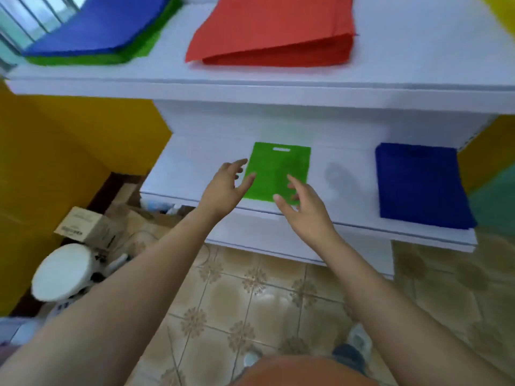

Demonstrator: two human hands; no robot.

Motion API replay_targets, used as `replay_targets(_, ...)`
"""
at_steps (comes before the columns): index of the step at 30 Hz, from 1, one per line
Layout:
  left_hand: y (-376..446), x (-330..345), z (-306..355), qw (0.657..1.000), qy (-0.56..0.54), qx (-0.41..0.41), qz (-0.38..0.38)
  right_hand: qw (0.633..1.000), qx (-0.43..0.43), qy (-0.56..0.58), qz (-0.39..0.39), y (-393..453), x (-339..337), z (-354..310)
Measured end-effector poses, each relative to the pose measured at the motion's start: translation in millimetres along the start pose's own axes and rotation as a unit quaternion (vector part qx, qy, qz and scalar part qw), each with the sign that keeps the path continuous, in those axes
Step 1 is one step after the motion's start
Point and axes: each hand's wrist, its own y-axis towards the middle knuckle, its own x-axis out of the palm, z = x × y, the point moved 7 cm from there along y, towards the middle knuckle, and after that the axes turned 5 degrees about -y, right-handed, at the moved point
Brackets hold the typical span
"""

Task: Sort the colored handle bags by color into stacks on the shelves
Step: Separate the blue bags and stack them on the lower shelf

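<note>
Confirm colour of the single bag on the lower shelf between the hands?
Green: the bag with the cut-out handle, seen in the head view.

On the lower shelf point(195, 174) a single handle bag point(278, 168) lies flat near the middle, its cut-out handle toward the back edge and its near edge close to the front edge. Well apart, toward the right end, sits a stack of bags point(420, 185). The upper shelf point(404, 59) behind and above carries a two-layer stack point(94, 29) at its left end and another stack point(273, 29) at its middle.
</note>
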Motion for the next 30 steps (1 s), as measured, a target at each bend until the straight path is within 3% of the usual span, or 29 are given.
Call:
replay_targets(7, -34, -185, -7, 0.991, 0.029, 0.082, 0.102, 0.995, -0.088, 0.054, 0.004, 3, 76, -144)
replay_targets(16, 30, -330, 18, 0.959, -0.01, 0.168, 0.229, 0.977, -0.192, 0.054, 0.071, 74, 65, -270)
replay_targets(25, 178, -413, -39, 0.963, 0.057, 0.144, 0.22, 0.963, -0.229, 0.016, 0.141, 210, 77, -351)
replay_targets(30, 259, -431, -77, 0.967, 0.129, 0.134, 0.172, 0.975, -0.177, -0.087, 0.106, 274, 102, -370)
